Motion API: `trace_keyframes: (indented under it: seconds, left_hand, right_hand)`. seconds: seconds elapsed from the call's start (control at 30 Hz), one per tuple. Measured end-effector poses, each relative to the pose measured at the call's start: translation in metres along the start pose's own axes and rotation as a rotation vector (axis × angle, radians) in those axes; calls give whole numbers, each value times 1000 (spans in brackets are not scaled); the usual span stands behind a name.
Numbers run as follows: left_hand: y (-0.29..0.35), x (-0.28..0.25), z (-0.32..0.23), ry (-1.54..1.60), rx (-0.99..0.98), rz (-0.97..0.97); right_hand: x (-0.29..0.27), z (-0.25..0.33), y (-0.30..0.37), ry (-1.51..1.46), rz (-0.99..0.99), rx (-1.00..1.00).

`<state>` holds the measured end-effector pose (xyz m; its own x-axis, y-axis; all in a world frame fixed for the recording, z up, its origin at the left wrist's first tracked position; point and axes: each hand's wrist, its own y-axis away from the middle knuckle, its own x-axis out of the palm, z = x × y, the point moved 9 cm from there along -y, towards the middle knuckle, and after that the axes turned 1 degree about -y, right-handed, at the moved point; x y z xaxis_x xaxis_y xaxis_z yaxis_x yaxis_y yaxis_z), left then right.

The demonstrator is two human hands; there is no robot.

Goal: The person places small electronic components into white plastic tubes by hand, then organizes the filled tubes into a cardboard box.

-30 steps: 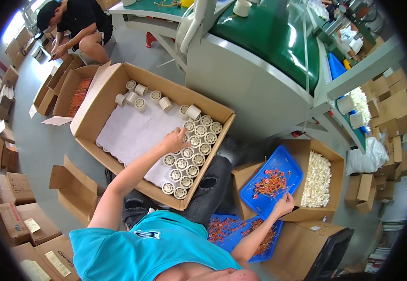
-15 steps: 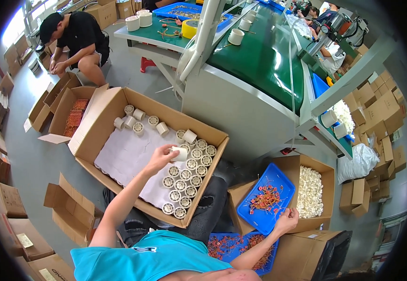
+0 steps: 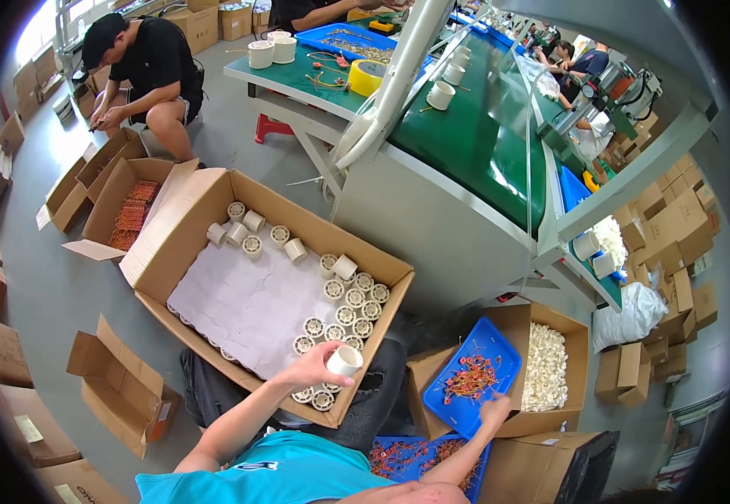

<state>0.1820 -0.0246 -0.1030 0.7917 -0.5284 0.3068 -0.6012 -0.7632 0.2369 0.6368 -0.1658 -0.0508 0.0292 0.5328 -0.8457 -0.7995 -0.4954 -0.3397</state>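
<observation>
My left hand (image 3: pixel 314 366) is closed around a white plastic cylinder (image 3: pixel 345 361), its hollow end facing up. It hovers over the near right corner of a large carton (image 3: pixel 405 286), above rows of similar white cylinders with slotted, wheel-like ends (image 3: pixel 346 316). Several more cylinders lie scattered along the carton's far side on a pale paper sheet (image 3: pixel 239 290). My right hand (image 3: pixel 495 412) is at the right edge of a tilted blue tray (image 3: pixel 503 340), fingers drawn together beside a pile of small red parts with orange wires (image 3: pixel 471 378). What they pinch is too small to tell.
An open carton of small white parts (image 3: pixel 545 365) stands right of the tray. Another blue tray (image 3: pixel 415 470) of red wired parts lies near my lap. Ahead is a green conveyor belt (image 3: pixel 474 143) with white cylinders. A person (image 3: pixel 146 76) sits at the far left.
My left hand has brought the white cylinder nearer to me, and its hollow end now faces up. My right hand has moved left, closer to the wired parts on the tray.
</observation>
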Motion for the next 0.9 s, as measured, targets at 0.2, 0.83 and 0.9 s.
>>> trace_keyframes:
  seconds: [0.2,0.83,0.9]
  left_hand:
    - [3,0,4,26,71,-101]
    - [2,3,8,-32,-49,-107]
    - [0,8,11,-55,-68,-74]
  right_hand:
    - [25,-19,17,-208,141,-44]
    - [15,-26,12,-521,107,305]
    - [27,-25,12,-371,281,333]
